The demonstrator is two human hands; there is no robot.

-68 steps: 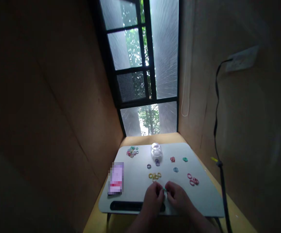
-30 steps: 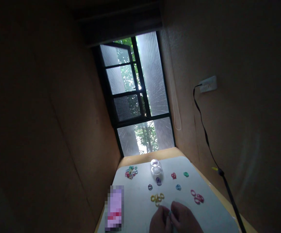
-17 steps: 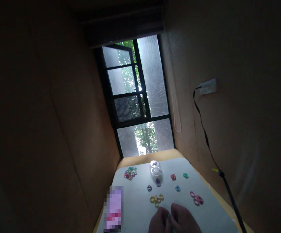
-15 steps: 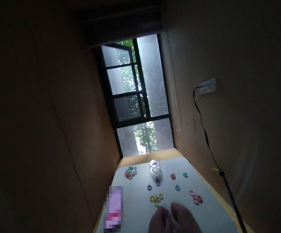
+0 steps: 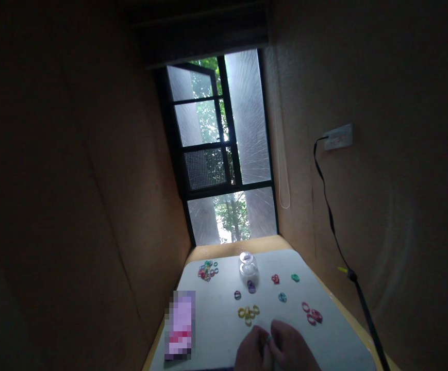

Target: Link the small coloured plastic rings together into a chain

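Observation:
Both my hands meet at the bottom centre, low over the white board. My left hand and my right hand have their fingers closed around a small greenish ring, mostly hidden between the fingertips. Just beyond them lies a group of yellow rings. Pink rings are to the right of my hands. Farther off are small piles: blue, red, green, purple and a dark one.
A clear jar stands near the board's far side. A mixed pile of coloured rings lies at the far left. A blurred purple item is at the left edge. A black cord hangs at the right.
The view has shifted slightly. My hands stay together in nearly the same place, with the small ring still between the fingertips.

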